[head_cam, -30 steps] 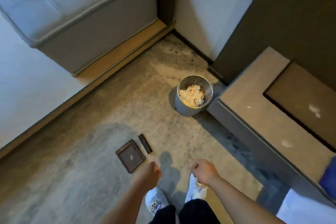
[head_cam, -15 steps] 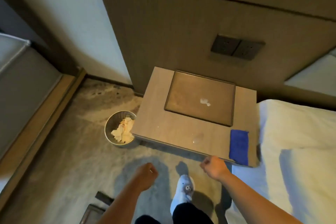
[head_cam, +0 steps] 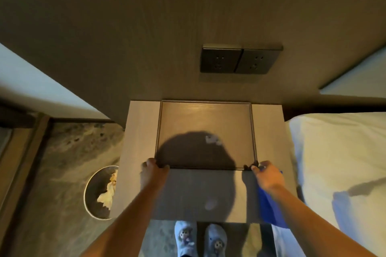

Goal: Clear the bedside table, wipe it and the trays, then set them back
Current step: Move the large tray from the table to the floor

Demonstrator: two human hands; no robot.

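A large dark brown tray [head_cam: 205, 119] lies flat on the pale wooden bedside table [head_cam: 137, 131], against the back wall. A small white smear [head_cam: 212, 139] marks its floor. My left hand [head_cam: 153, 171] grips the tray's near left corner. My right hand [head_cam: 266, 174] pinches its near right corner. A blue cloth [head_cam: 269, 208] lies on the table's right front edge, partly under my right forearm. A shadow covers the tray's near half.
A round metal bin [head_cam: 100, 192] with crumpled paper stands on the floor left of the table. A bed with white linen [head_cam: 338, 162] adjoins the right side. Two dark wall sockets [head_cam: 240, 60] sit above the table. My slippered feet [head_cam: 200, 238] stand in front.
The view swung from the floor, with its small tray and remote, to straight over the bedside table. Both hands moved from loose fists in the air onto the large tray's near corners.
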